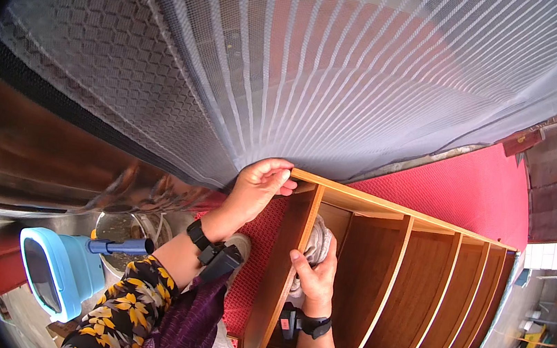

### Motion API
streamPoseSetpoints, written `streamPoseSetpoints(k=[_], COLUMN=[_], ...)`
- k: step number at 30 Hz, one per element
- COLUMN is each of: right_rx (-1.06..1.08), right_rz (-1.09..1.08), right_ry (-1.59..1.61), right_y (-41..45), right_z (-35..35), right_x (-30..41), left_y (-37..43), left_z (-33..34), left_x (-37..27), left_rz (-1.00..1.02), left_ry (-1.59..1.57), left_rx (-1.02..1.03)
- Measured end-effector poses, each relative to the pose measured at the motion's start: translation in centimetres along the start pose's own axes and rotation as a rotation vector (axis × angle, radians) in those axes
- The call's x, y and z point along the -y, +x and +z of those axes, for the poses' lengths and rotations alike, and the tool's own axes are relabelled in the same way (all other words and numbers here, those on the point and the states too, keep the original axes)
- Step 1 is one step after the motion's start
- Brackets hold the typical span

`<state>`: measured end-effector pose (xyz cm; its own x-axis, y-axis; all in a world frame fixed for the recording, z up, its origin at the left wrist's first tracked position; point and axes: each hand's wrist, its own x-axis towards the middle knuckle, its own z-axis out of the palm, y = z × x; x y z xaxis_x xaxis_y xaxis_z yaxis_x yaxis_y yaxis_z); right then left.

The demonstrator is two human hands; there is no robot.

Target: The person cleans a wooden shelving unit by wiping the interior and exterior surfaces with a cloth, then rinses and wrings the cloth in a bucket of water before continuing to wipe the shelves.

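Observation:
A wooden shelf unit (378,254) with several upright-looking boards stands before me. The fingers and thumb of my left hand (264,182) close on the corner of its edge board. My right hand (316,272) is inside the first compartment and grips a crumpled grey cloth (320,236), pressed against the inner face of the end board (281,278), with the thumb over that board's front edge. Part of the cloth is hidden by the hand. Both wrists wear black straps with small devices.
A grey striped mesh curtain (352,79) hangs close beyond the shelf. Red textured matting (256,270) lies beside it. At the lower left are a light blue plastic container (76,269), a dark blue handle (123,246) and a round metal vessel (118,227).

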<state>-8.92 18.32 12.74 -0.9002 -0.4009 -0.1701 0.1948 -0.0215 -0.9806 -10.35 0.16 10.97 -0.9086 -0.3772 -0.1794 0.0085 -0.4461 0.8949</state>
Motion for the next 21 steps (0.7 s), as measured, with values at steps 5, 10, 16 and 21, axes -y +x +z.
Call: streamPoseSetpoints(k=[5, 10, 16, 21], right_rx=[0.003, -0.007, 0.003, 0.01], right_rz=[0.001, 0.004, -0.004, -0.011], right_ry=[0.046, 0.021, 0.033, 0.031], right_y=[0.07, 0.05, 0.06, 0.07], right_z=[0.13, -0.03, -0.05, -0.05], right_x=[-0.04, -0.19, -0.23, -0.19], left_y=[-0.15, -0.21, -0.2, -0.12], left_z=[-0.09, 0.04, 0.15, 0.0], left_x=[0.15, -0.12, -0.02, 0.04], left_rz=[0.025, -0.007, 0.007, 0.006], left_ry=[-0.005, -0.013, -0.017, -0.023], left_rx=[0.011, 0.01, 0.004, 0.0])
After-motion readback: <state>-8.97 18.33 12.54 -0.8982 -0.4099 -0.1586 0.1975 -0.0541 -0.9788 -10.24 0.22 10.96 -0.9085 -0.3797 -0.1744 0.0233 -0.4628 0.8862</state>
